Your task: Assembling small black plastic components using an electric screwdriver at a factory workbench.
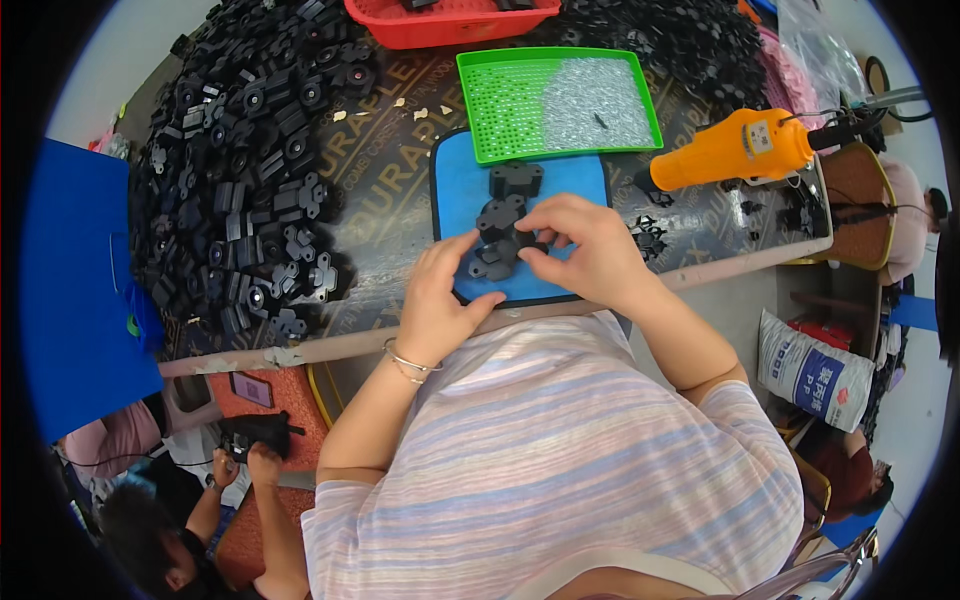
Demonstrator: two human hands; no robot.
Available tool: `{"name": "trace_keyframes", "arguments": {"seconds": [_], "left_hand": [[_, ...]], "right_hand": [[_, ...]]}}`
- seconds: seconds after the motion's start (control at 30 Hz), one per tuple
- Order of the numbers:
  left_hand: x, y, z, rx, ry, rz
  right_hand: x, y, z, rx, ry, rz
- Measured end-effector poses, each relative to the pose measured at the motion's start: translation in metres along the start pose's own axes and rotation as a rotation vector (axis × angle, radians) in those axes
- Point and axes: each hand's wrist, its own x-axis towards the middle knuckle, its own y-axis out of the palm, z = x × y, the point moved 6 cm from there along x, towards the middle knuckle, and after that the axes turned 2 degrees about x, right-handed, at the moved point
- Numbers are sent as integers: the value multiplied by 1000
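Observation:
Several black plastic housings lie in a column on the blue mat (590, 190) in front of me. The far housing (516, 180) sits apart from my fingers. The middle housing (500, 214) and the near housing (493, 260) are between my hands. My right hand (592, 250) pinches a small black plastic piece (528, 241) between thumb and fingers, against the housings' right side; its exact shape is mostly hidden. My left hand (437, 300) rests at the mat's left edge, thumb and fingers apart beside the near housing, gripping nothing I can see.
A green tray (500, 152) of small silvery parts stands beyond the mat, a red basket (450, 32) behind it. Black housings (250, 150) heap at left. An orange power tool (735, 150) hangs at right. Co-workers sit nearby; one person's hands (262, 465) work at lower left.

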Motion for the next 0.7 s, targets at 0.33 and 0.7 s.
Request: {"name": "trace_keyframes", "arguments": {"seconds": [0.33,0.7], "left_hand": [[-14,-10,-8,88,64,-120],[-12,18,5,-108,-207,52]], "right_hand": [[-17,24,-20,246,330,245],[-6,29,-14,479,257,187]]}}
